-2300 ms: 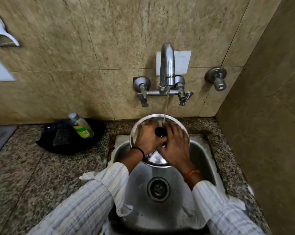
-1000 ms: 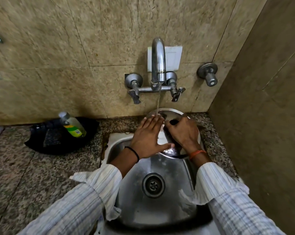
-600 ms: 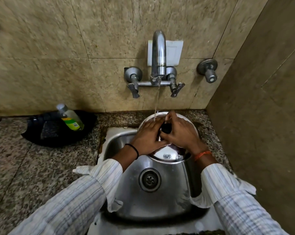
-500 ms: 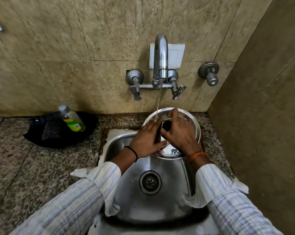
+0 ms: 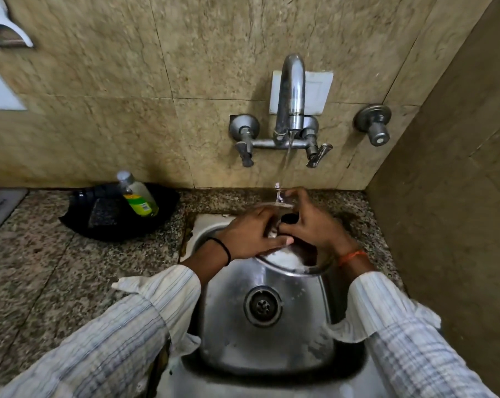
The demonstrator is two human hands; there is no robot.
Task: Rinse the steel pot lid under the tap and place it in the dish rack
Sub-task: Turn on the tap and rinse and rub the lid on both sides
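Steel pot lid (image 5: 289,261) is held over the back half of the sink (image 5: 266,346), at 12 o'clock from the drain (image 5: 262,306), tilted with its far edge raised into the water stream (image 5: 284,165) from the tap (image 5: 291,93). Compared with 0.5 s ago, the lid is tipped flatter and lower, and the stream now strikes its far rim rather than its face. Right hand (image 5: 314,225) has its fingers clamped around the black knob (image 5: 289,219). Left hand (image 5: 251,234) lies flat on the lid's left side, fingers together and pressed to the metal, rubbing rather than gripping. Judgement: rinsing is in progress and the lid is being turned to wet another section. No dish rack is in view, so placement is not yet begun. A soap bottle (image 5: 138,196) rests in a black tray (image 5: 119,216) on the table (image 5: 56,268), at 9 o'clock from the sink.
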